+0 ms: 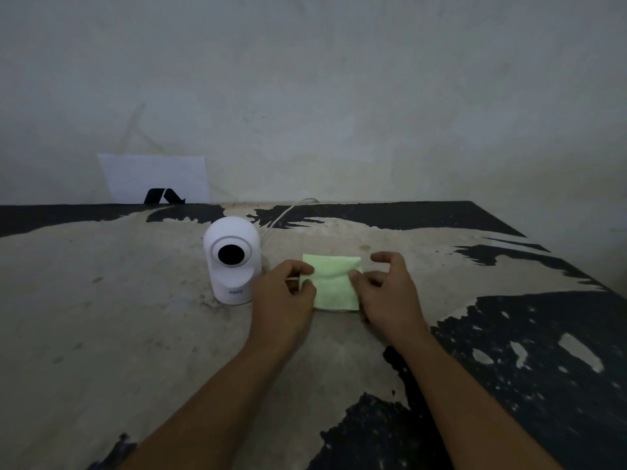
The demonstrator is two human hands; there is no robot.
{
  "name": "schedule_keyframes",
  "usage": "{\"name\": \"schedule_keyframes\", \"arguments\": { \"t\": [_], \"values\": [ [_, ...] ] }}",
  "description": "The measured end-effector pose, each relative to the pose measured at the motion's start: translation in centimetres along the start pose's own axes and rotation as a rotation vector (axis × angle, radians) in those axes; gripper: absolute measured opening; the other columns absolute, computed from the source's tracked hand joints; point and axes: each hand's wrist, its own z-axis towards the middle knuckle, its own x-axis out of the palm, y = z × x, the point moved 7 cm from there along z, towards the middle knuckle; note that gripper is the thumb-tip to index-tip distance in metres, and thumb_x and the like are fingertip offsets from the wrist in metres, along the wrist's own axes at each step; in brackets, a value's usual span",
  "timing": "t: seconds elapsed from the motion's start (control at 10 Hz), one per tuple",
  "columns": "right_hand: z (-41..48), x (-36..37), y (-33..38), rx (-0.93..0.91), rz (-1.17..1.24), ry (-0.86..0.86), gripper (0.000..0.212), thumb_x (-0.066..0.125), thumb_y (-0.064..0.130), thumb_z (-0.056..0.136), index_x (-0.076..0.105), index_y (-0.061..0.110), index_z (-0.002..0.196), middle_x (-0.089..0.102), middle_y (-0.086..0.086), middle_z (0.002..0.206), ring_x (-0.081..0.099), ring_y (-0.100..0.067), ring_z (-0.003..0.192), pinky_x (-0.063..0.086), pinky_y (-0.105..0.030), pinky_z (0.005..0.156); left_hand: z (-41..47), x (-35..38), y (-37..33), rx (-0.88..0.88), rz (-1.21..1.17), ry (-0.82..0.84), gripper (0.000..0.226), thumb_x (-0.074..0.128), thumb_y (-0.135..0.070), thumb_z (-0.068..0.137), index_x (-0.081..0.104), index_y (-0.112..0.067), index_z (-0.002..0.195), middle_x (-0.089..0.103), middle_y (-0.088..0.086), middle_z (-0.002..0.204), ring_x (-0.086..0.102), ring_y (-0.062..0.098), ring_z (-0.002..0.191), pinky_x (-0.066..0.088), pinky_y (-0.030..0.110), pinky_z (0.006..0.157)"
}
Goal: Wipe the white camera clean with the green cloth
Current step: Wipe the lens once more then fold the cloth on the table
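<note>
A white camera [232, 261] with a round black lens stands upright on the worn table [135, 317], its lens facing me. Just right of it lies a folded light green cloth [334, 284], flat on the tabletop. My left hand [283, 300] pinches the cloth's left edge between thumb and fingers, close beside the camera's base. On the cloth's right edge, my right hand [386, 293] grips with thumb and fingers, the index finger raised.
A white cable [288, 212] runs from behind the camera to the wall. A white sheet of paper [156, 178] with a black mark leans against the wall at the back left. The table's right edge slants away at the right.
</note>
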Motion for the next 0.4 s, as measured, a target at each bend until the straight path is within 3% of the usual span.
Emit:
{"name": "schedule_keyframes", "arguments": {
  "t": [0.1, 0.2, 0.3, 0.4],
  "values": [
    [0.2, 0.0, 0.3, -0.133, -0.15, -0.054, 0.031, 0.057, 0.02, 0.09, 0.036, 0.026, 0.113, 0.072, -0.002, 0.092, 0.065, -0.007, 0.074, 0.054, -0.022, 0.059, -0.2, 0.4, -0.3, 0.078, 0.191, 0.0, 0.022, 0.063, -0.013, 0.08, 0.066, -0.014, 0.102, 0.067, 0.005, 0.098, 0.061, 0.014, 0.082, 0.052, 0.033, 0.076],
    [0.4, 0.2, -0.2, -0.096, -0.195, -0.036, 0.04, 0.054, 0.021, 0.091, 0.031, 0.025, 0.123, 0.064, -0.006, 0.114, 0.06, -0.015, 0.094, 0.054, -0.031, 0.078, -0.3, 0.8, -0.5, 0.128, 0.349, 0.032, 0.028, 0.06, -0.02, 0.082, 0.062, -0.014, 0.109, 0.063, 0.006, 0.111, 0.057, 0.019, 0.097, 0.048, 0.039, 0.088],
    [0.6, 0.0, -0.8, -0.035, -0.238, -0.068, 0.044, 0.054, 0.021, 0.09, 0.031, 0.024, 0.128, 0.054, -0.008, 0.127, 0.052, -0.017, 0.101, 0.045, -0.029, 0.084, -0.9, 0.8, -1.3, 0.195, 0.441, 0.033, 0.031, 0.057, -0.025, 0.083, 0.058, -0.015, 0.113, 0.057, 0.005, 0.122, 0.05, 0.019, 0.112, 0.042, 0.04, 0.097],
    [-0.4, -1.2, -0.1, -0.068, -0.26, -0.17, 0.03, 0.053, 0.024, 0.09, 0.045, 0.022, 0.119, 0.057, -0.008, 0.12, 0.052, -0.016, 0.098, 0.042, -0.026, 0.08, -3.2, -0.3, -3.1, 0.297, 0.306, 0.022, 0.026, 0.059, -0.024, 0.084, 0.056, -0.017, 0.109, 0.054, -0.001, 0.12, 0.048, 0.014, 0.11, 0.041, 0.026, 0.093]
  ]
}}
